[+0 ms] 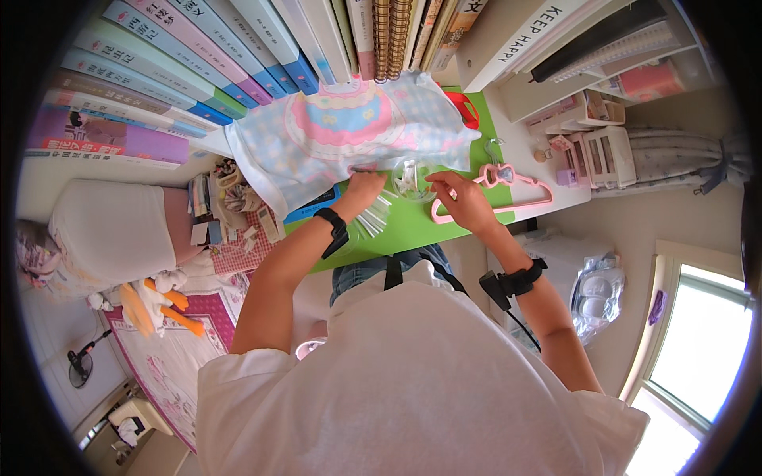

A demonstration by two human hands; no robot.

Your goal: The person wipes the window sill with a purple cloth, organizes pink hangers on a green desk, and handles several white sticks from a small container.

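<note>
My left hand [365,187] rests near the lower edge of a pastel checked cloth [339,128], close to several white sticks or straws [375,217]; whether it holds anything is hidden. A round clear plastic container [413,180] with small pale pieces inside stands between my hands. Just right of it is my right hand [461,196], thumb and forefinger by the container's rim; whether they pinch something is unclear. Partly under that hand lies a pink plastic clothes hanger [530,205]. A blue item [312,205] shows under the cloth. All lie on a green mat [417,229].
Upright books [196,65] line the back and left. A white shelf [524,41] stands at the back right, with small drawers [607,157] beside it. Left of the mat are a pen organizer [235,190] and a remote control [268,225]. A red strap [464,110] lies behind the cloth.
</note>
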